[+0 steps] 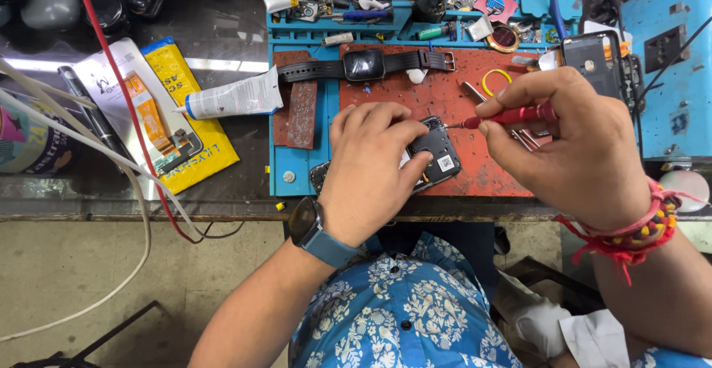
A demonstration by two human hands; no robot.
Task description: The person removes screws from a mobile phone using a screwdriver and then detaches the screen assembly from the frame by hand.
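My left hand point(371, 168) presses down on a small black square watch body point(436, 149) lying on the worn red mat point(445, 101). Its fingers wrap the body's left side and top edge. My right hand point(575, 146) grips a red-handled screwdriver point(512, 116), whose metal tip touches the upper right corner of the watch body. A blue-strapped watch sits on my left wrist, and red threads with beads circle my right wrist.
A black smartwatch with strap point(367, 65) lies at the mat's top. A white glue tube point(233, 97) and yellow packet point(185, 116) rest at left. A black phone frame point(597, 60), yellow ring point(495, 79), tweezers and blue tool tray point(415, 12) crowd the back. Red and white cables point(133, 131) cross left.
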